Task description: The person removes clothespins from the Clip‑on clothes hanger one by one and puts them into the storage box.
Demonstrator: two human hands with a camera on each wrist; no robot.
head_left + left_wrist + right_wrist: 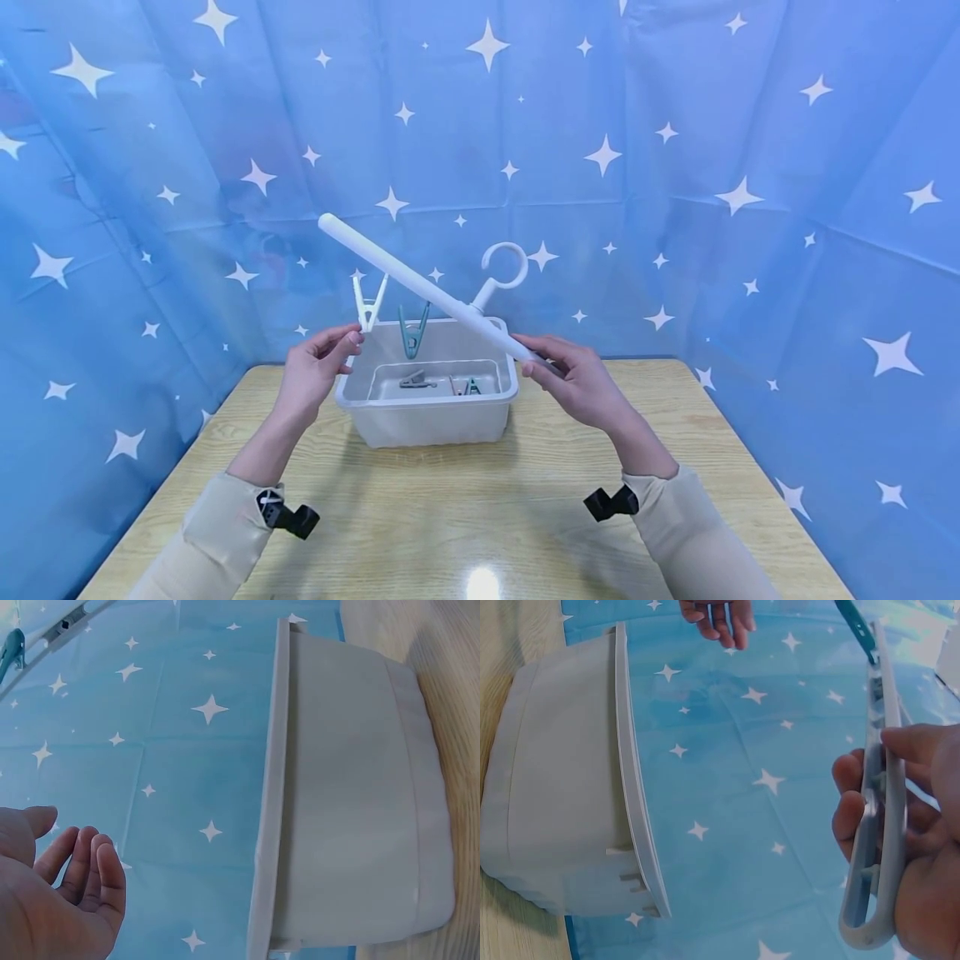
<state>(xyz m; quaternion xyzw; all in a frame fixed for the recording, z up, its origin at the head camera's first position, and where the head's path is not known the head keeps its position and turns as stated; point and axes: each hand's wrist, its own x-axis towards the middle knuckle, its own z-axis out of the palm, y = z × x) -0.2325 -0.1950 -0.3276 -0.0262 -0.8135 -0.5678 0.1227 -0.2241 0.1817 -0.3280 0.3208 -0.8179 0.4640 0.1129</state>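
Note:
My right hand point(573, 379) grips one end of a white clip hanger point(420, 285), its bar slanting up to the left and its hook point(517, 267) rising behind. In the right wrist view, my thumb and fingers hold the hanger's slotted frame point(891, 780). A white clip point(367, 310) and a teal clip point(412, 337) hang from the bar. My left hand point(318, 362) is beside the white clip's lower end; in the left wrist view its fingers point(109, 877) are loosely bent, with nothing visible between them and the thumb.
A light grey plastic bin point(431, 421) stands on the wooden table point(450, 508) behind and below the hanger. Inside lie a grey clip point(415, 380) and a small teal clip point(472, 387). A blue star-patterned curtain point(675, 275) encloses the back and sides.

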